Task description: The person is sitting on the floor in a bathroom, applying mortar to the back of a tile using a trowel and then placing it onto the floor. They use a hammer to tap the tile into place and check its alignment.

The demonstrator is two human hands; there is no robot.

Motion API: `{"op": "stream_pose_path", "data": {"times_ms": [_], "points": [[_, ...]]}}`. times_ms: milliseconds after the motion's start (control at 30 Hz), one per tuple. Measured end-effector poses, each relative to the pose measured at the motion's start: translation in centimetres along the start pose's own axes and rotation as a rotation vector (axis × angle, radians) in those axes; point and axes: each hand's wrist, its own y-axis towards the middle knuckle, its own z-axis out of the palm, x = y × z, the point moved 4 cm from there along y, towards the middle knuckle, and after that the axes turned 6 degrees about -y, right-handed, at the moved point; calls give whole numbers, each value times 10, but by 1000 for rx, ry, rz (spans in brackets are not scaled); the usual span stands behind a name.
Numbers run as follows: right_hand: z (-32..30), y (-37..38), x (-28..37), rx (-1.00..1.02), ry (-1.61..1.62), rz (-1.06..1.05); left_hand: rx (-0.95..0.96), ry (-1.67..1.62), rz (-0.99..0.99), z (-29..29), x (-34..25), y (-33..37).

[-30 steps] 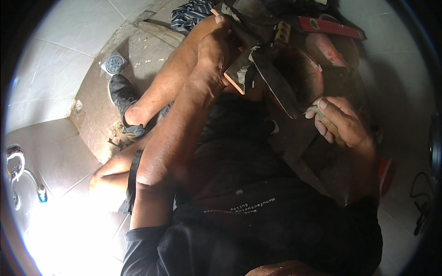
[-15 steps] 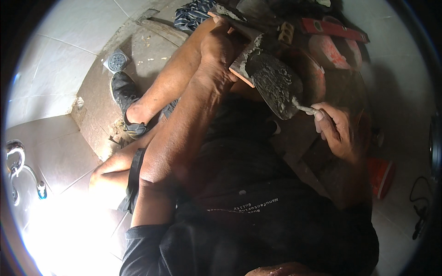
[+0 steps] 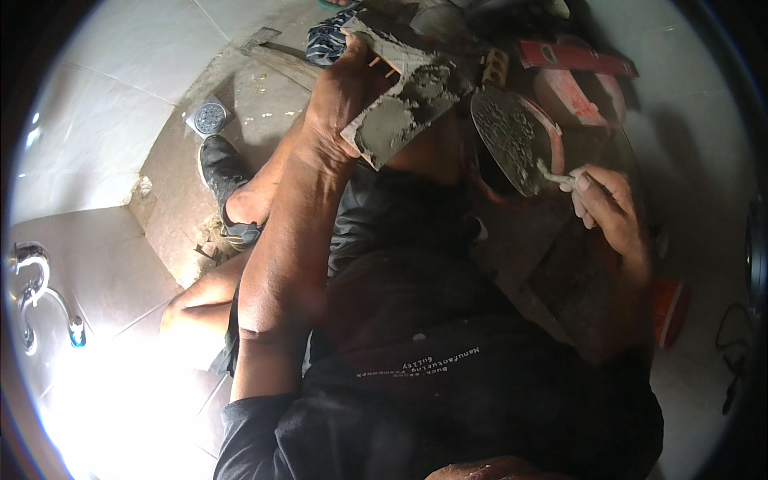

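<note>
Your left hand (image 3: 338,98) grips a clay tile (image 3: 387,128) already spread with grey mortar (image 3: 430,82), unevenly, so smoothing seems left, while your right hand (image 3: 606,202) holds the trowel (image 3: 506,138) apart.

A head-worn fisheye camera looks steeply down past the dark shirt (image 3: 448,320) to the hands (image 3: 612,210) close by

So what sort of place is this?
Probably a bathroom or similar wet room, mid-tiling: there's a square grey metal floor drain, a curved shiny chrome tap by the pale glossy wall tiles, and a rounded metal trowel coated in grey mortar.
</note>
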Motion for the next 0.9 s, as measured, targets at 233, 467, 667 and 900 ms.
{"op": "stream_pose_path", "data": {"times_ms": [233,467,667,900], "points": [[1,29,7,129,193,27,-120,1232,362,-7,27,0],[-44,29,-44,-107,-509,179,165,590,-47,3,-18,-27],[11,70,-68,-34,-1070,373,139,-321,65,7,-11,-50],[45,89,-95,-168,-1108,360,73,99,110,10,-20,-62]]}}
